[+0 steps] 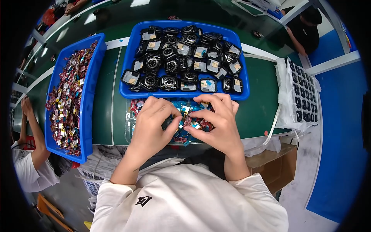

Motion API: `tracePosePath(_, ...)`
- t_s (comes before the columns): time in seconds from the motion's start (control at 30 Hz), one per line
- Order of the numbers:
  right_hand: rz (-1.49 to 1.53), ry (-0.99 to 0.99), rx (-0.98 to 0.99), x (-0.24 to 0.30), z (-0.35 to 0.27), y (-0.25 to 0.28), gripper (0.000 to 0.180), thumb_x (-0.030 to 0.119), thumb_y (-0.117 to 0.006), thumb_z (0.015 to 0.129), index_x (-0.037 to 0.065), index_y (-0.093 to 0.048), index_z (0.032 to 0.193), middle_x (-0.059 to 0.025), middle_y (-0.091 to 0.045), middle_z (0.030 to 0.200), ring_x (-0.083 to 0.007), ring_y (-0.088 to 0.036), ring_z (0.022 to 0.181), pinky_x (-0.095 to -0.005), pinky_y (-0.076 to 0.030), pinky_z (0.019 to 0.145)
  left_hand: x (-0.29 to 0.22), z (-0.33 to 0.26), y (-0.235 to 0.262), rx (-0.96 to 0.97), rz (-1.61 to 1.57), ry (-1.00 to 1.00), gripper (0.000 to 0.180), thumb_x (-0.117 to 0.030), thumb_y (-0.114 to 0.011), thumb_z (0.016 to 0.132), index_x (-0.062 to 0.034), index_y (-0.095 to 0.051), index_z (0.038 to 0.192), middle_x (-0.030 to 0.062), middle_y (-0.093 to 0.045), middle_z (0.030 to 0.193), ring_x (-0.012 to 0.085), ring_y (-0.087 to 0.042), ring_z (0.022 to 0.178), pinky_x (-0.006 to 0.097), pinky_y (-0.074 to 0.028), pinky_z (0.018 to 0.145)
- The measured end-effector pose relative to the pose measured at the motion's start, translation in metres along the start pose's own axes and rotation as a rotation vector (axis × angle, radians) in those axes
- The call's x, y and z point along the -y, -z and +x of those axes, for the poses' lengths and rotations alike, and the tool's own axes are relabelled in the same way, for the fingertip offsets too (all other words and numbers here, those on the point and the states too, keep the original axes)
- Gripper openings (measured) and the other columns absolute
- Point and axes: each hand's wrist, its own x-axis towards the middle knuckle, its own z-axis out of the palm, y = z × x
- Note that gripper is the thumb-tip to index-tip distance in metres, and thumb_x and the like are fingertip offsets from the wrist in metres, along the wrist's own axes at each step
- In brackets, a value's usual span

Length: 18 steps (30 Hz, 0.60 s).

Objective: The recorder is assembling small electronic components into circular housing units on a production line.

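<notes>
Both hands meet over a shallow clear tray [128, 123] holding small red boards and blue pieces, at the table's near edge. My right hand [219, 123] pinches a small red circuit board [188, 121] between thumb and fingertips. Close beside it, my left hand [154, 120] is closed, thumb against fingers, at the board's left side. Whatever sits between the left fingertips is too small and covered to make out. Just beyond my hands stands a big blue tray [127, 50] filled with black watch cases [169, 82], several with pale stickers or round sensor backs showing.
Left of me, a long blue bin [88, 112] is heaped with small red, white and yellow circuit parts [67, 100]. At the right, a white-lined tray [284, 92] carries rows of black pieces. A cardboard box [276, 166] stands below the table. Other people sit left and far right.
</notes>
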Motion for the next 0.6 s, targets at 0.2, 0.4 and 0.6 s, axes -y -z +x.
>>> tracePosePath(0.2, -0.007, -0.011, 0.022, 0.0, 0.001, 0.0, 0.032, 0.028, -0.081, 0.062, 0.013, -0.069, 0.088, 0.0026, -0.059, 0.109, -0.0212, -0.048, 0.105, -0.0401, -0.027, 0.086, -0.01, 0.004, -0.005, 0.009, 0.076, -0.03, 0.016, -0.002, -0.073, 0.068, -0.0039, -0.064, 0.081, 0.0064, -0.056, 0.084, 0.0256, -0.05, 0.08, 0.036, -0.044, 0.068)
tracePosePath(0.4, 0.036, -0.038, 0.068, 0.0, -0.002, 0.003, 0.031, 0.027, -0.081, 0.063, 0.01, -0.07, 0.086, 0.0026, -0.059, 0.109, -0.0207, -0.047, 0.105, -0.0402, -0.027, 0.086, -0.003, 0.001, -0.003, -0.012, -0.042, 0.006, 0.014, 0.0, -0.072, 0.07, -0.0027, -0.063, 0.081, 0.007, -0.061, 0.083, 0.026, -0.054, 0.078, 0.036, -0.045, 0.067)
tracePosePath(0.6, 0.215, -0.033, 0.022, 0.003, 0.002, -0.002, 0.018, 0.018, -0.077, 0.069, 0.008, -0.07, 0.082, 0.0014, -0.064, 0.1, -0.0189, -0.052, 0.098, -0.0374, -0.03, 0.085, -0.01, -0.001, -0.003, -0.173, -0.297, 0.145, 0.011, 0.001, -0.071, 0.076, -0.0014, -0.063, 0.083, 0.0066, -0.066, 0.083, 0.0197, -0.057, 0.073, 0.028, -0.046, 0.062)
